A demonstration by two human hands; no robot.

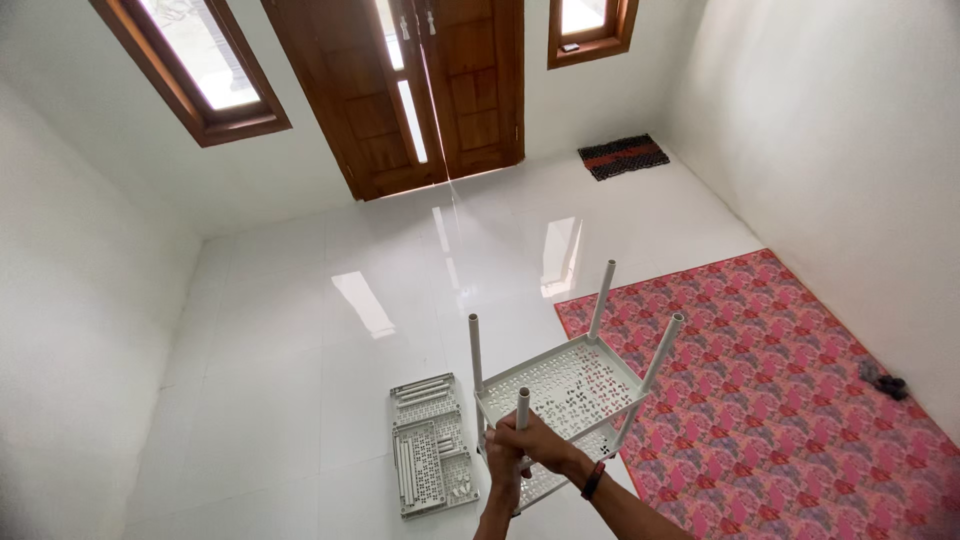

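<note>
Gripping hard at bottom centre: right hand [542,441], dark band w/ red bit at the wrist, wrapping closed round the nearest white post [522,406] of a white plastic shelf rack [563,385]. Left hand [503,478] sitting just below and touching it, fingers curled shut too, apparently round the same post lower down, tho exact contact partly hidden by the other hand.

Rack standing on the glossy white tile floor [300,330], straddling the edge of the red patterned rug [770,400]. Two perforated tiers showing, upper one w/ cut-out holes, four tubular posts poking up at the corners, all leaning a bit.

Lying flat just left of the rack, apart from it: stack of grey-white perforated panels [431,443] w/ some tube pieces resting on top.

Moving further out: small dark object [884,381] sitting on the rug's far right edge near the wall, too small to ID. Beyond, window light reflecting off tiles. At the back, brown wooden double door [430,90], dark striped doormat [623,156] to its right, wood-framed windows [205,65] flanking both sides.
</note>
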